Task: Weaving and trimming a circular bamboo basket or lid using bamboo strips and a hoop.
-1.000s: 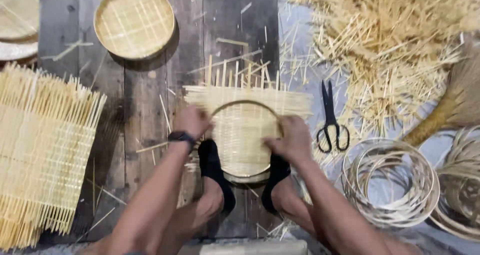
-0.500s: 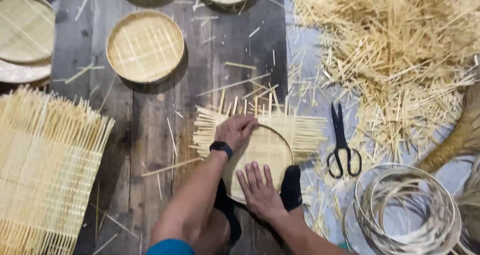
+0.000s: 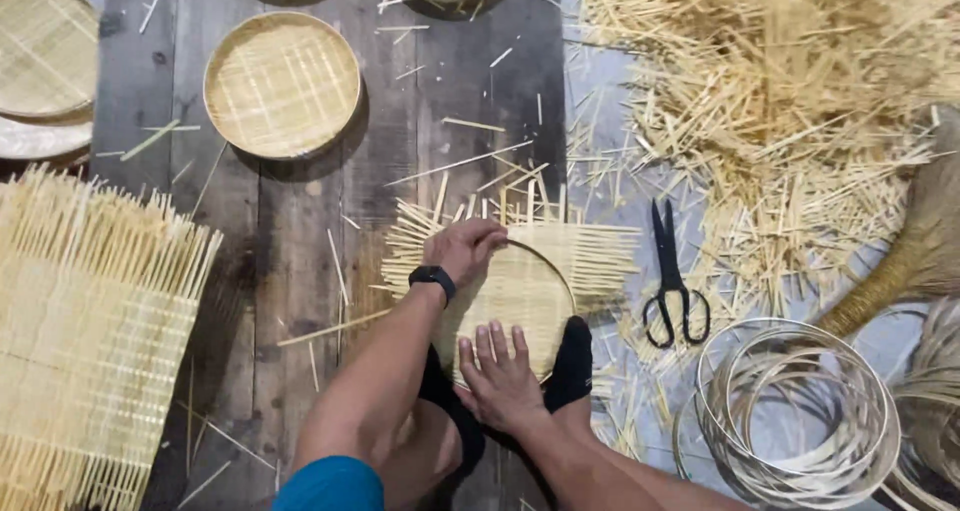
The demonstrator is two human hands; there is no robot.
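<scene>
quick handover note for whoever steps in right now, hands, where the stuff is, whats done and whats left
Left hand: gripping the far edge of the hoop on the woven mat.
Right hand: flat on the mat's near side, fingers spread.
Both feet pin the near edge.
Scissors lie right of the mat, spare hoops beyond them.
Done: mat woven, hoop seated on it.
Left: the strip ends sticking out past the hoop are untrimmed.

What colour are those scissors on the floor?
Black all over, handles and blades. The scissors show clearly in the head view, right of the woven mat.
</scene>
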